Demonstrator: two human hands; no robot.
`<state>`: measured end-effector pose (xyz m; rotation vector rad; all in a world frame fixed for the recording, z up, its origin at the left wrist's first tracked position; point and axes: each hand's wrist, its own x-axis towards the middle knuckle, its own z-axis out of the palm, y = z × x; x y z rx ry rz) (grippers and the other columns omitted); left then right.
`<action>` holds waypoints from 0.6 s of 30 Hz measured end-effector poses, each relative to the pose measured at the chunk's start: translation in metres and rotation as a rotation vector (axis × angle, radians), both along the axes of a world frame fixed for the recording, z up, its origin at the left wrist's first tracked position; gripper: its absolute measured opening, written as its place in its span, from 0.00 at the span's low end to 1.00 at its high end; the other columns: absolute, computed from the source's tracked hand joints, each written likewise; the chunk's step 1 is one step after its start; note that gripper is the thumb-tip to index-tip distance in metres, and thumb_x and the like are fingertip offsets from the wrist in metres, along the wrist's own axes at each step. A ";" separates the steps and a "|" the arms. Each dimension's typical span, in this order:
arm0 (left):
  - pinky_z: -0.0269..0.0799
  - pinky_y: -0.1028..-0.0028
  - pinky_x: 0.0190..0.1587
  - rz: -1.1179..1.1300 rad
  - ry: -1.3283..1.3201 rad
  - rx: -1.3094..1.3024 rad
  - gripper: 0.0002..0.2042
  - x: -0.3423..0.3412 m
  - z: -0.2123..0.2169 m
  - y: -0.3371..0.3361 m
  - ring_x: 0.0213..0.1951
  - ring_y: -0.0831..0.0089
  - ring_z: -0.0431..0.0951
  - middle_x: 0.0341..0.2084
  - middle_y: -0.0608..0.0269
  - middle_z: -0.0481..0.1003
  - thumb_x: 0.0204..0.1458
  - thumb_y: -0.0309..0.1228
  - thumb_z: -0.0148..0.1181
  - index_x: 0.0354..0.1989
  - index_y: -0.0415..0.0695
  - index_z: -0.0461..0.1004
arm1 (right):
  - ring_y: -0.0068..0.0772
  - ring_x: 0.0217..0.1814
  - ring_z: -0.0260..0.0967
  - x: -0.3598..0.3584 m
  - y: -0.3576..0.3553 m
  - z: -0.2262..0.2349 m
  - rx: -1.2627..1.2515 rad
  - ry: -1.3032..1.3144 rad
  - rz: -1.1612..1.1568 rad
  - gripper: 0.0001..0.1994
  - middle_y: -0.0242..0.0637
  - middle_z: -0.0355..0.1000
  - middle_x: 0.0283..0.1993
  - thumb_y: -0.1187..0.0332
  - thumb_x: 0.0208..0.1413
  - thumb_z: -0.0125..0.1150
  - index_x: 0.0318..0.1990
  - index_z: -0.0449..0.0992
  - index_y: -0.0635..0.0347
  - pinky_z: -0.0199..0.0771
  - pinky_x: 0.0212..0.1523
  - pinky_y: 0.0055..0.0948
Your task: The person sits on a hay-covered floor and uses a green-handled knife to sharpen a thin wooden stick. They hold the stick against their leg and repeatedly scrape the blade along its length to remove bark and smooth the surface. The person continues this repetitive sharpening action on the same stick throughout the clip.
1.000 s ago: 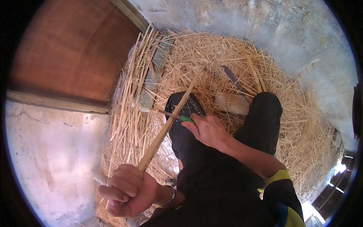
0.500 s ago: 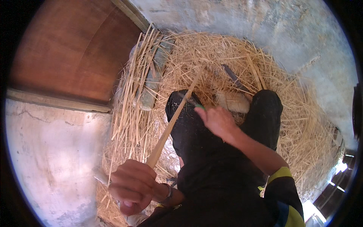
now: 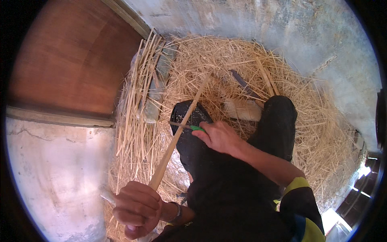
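My left hand (image 3: pixel 136 207) is wrapped round the near end of a long, pale strip of split bamboo or wood (image 3: pixel 171 147), which slants up and away over my left knee. In my right hand (image 3: pixel 221 137) is a small knife (image 3: pixel 196 128) with a green handle. Its thin blade lies across the strip just above the knee, pointing left. Whether the edge bites into the strip I cannot tell. Small pale shavings are scattered on the dark trousers (image 3: pixel 185 111) at that knee.
Shavings and straw-like slivers (image 3: pixel 201 52) cover the floor. Long thin strips (image 3: pixel 135 94) lie in a bundle at the left. A dark-bladed tool (image 3: pixel 244 84) rests beyond my knees beside a pale block (image 3: pixel 244 109). A brown panel (image 3: pixel 72 56) and plastered wall (image 3: pixel 298 36) enclose the spot.
My right hand has drawn the knife back along the strip, toward me and slightly left. My left hand keeps its hold, shifted a little left in the picture. The whole view has turned slightly.
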<state>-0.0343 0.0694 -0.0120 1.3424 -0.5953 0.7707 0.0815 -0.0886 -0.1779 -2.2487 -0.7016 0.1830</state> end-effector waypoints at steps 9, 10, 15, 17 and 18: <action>0.53 0.79 0.16 0.052 -0.058 -0.088 0.17 0.006 -0.003 -0.014 0.08 0.81 0.52 0.05 0.73 0.57 0.55 0.41 0.44 0.15 0.52 0.56 | 0.60 0.25 0.70 0.028 -0.016 -0.025 -0.135 0.068 -0.176 0.22 0.56 0.71 0.24 0.52 0.64 0.44 0.36 0.73 0.65 0.70 0.27 0.50; 0.52 0.79 0.16 0.075 -0.082 -0.106 0.17 0.009 -0.005 -0.015 0.08 0.81 0.51 0.06 0.73 0.56 0.55 0.40 0.43 0.15 0.52 0.56 | 0.60 0.24 0.70 0.017 -0.012 -0.009 -0.027 0.050 -0.164 0.22 0.56 0.71 0.24 0.52 0.64 0.45 0.35 0.73 0.65 0.69 0.27 0.50; 0.52 0.80 0.10 0.242 -0.063 -0.242 0.15 0.009 0.002 -0.010 0.05 0.81 0.52 0.03 0.70 0.57 0.55 0.38 0.44 0.17 0.50 0.57 | 0.57 0.25 0.71 -0.036 -0.009 0.070 0.284 0.199 0.181 0.19 0.54 0.70 0.22 0.53 0.62 0.49 0.35 0.71 0.62 0.70 0.27 0.50; 0.54 0.81 0.07 0.289 -0.062 -0.238 0.16 0.009 0.002 -0.010 0.03 0.81 0.55 0.02 0.69 0.59 0.56 0.38 0.44 0.16 0.49 0.58 | 0.58 0.26 0.72 -0.042 -0.004 0.068 0.215 0.185 0.186 0.19 0.55 0.70 0.21 0.53 0.63 0.48 0.35 0.72 0.63 0.71 0.28 0.50; 0.55 0.80 0.07 0.269 -0.049 -0.208 0.16 0.008 0.002 -0.013 0.04 0.81 0.55 0.02 0.68 0.59 0.56 0.38 0.44 0.16 0.48 0.58 | 0.59 0.25 0.71 -0.035 -0.003 0.052 0.132 0.185 0.054 0.21 0.55 0.70 0.20 0.52 0.63 0.47 0.34 0.72 0.64 0.71 0.27 0.50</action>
